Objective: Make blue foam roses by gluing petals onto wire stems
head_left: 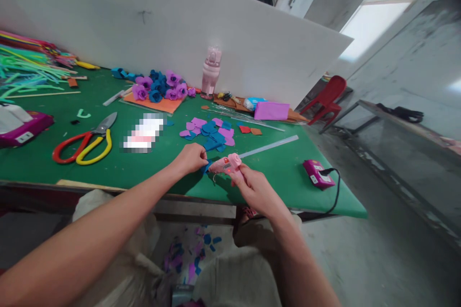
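My right hand (252, 186) is wrapped round the grip of a pink hot glue gun (225, 164), with a long clear glue stick (270, 147) running out of its back. The gun's nozzle points left, close to a small blue paper piece (206, 168). That piece is pinched between the closed fingers of my left hand (190, 158); whether the nozzle touches it, I cannot tell. Just beyond both hands lies a loose spread of blue petals (215, 140) and purple petals (196, 123). Finished purple flowers (141, 88) and blue flowers (156, 91) rest on orange paper (173, 105).
Scissors (94, 143) with red and yellow handles lie at left, near pipe cleaners (32, 69). A pink bottle (211, 72) stands by the white board (234, 33). At right, a power socket (319, 174) has a cord hanging over the green table's edge (355, 206).
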A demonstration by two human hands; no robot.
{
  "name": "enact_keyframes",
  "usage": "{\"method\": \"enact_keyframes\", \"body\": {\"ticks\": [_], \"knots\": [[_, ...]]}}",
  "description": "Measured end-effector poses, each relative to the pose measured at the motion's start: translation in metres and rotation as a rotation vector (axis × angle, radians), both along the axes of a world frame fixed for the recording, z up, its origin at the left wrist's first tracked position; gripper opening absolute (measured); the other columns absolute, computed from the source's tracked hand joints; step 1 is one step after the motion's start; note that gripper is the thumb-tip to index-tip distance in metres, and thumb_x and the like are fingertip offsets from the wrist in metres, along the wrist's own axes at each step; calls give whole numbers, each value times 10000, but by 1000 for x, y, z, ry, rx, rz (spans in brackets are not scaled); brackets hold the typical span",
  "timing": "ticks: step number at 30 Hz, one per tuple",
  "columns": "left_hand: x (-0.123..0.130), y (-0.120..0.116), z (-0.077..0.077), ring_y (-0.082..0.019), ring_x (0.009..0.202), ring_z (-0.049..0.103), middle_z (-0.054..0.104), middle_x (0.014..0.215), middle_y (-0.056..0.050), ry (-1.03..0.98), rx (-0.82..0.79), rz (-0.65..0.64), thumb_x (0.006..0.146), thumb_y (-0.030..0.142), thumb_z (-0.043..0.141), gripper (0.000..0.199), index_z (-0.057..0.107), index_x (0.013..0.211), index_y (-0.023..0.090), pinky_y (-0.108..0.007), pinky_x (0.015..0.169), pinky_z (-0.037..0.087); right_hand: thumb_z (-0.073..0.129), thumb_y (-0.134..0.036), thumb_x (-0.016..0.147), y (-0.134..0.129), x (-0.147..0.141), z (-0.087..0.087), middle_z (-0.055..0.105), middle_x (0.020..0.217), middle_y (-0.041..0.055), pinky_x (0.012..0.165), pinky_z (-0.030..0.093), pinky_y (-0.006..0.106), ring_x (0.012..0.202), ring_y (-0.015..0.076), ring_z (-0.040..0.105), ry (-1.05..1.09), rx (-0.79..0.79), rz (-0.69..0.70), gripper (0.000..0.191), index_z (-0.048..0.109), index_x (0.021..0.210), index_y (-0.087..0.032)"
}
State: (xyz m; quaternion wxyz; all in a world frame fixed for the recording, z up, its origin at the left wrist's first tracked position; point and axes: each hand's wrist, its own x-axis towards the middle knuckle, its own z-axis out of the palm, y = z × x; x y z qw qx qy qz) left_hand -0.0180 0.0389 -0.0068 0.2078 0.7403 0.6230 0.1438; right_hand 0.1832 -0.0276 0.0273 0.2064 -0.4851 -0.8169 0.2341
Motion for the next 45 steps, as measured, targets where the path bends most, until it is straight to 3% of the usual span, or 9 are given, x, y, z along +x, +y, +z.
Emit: {"method": "enact_keyframes", "body": {"ticks": [45], "knots": [[0, 0, 2, -160, 641, 605, 695, 689, -50, 20, -16, -4, 659, 202, 624, 100, 704, 681, 148, -228, 579, 391, 364, -362, 904, 3, 6, -2, 641, 810, 67, 575, 354, 227, 644, 146, 546, -13, -20, -49, 288, 555, 817, -165]]}}
